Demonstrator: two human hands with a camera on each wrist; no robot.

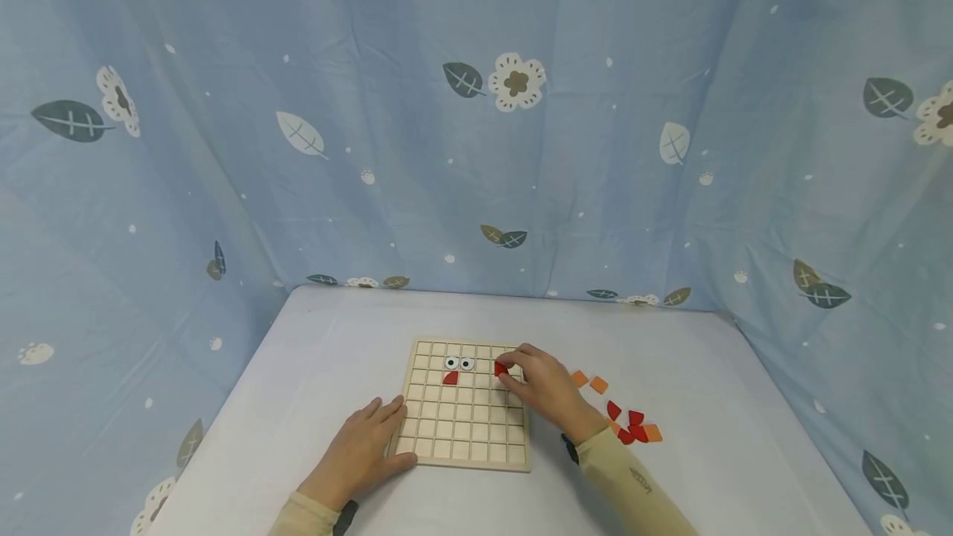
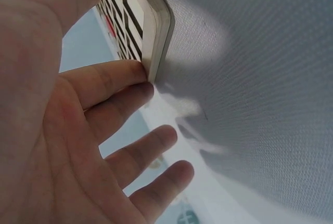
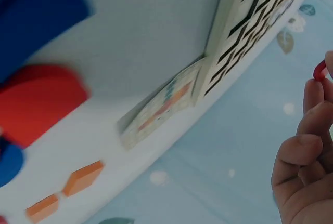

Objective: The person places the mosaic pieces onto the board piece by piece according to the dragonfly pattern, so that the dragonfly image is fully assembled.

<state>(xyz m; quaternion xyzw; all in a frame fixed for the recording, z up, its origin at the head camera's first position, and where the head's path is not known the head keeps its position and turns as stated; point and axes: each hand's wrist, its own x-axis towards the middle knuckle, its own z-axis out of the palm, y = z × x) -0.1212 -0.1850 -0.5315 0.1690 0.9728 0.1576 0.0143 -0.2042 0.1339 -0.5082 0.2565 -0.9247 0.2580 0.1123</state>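
Note:
A square wooden grid board lies on the white table. Two eye tiles and a red quarter-round tile sit in its upper cells. My left hand touches the board's left side and lower left corner, fingers fairly straight; in the left wrist view the index and middle fingertips meet the board's edge. Over the board's upper right cells, my right hand pinches another red quarter-round tile between thumb and fingers. Only a sliver of that red tile shows in the right wrist view.
Right of the board lie several loose red tiles and orange tiles. A printed card is by the board's edge in the right wrist view, where blurred blue and red shapes loom close. A blue patterned curtain surrounds the table.

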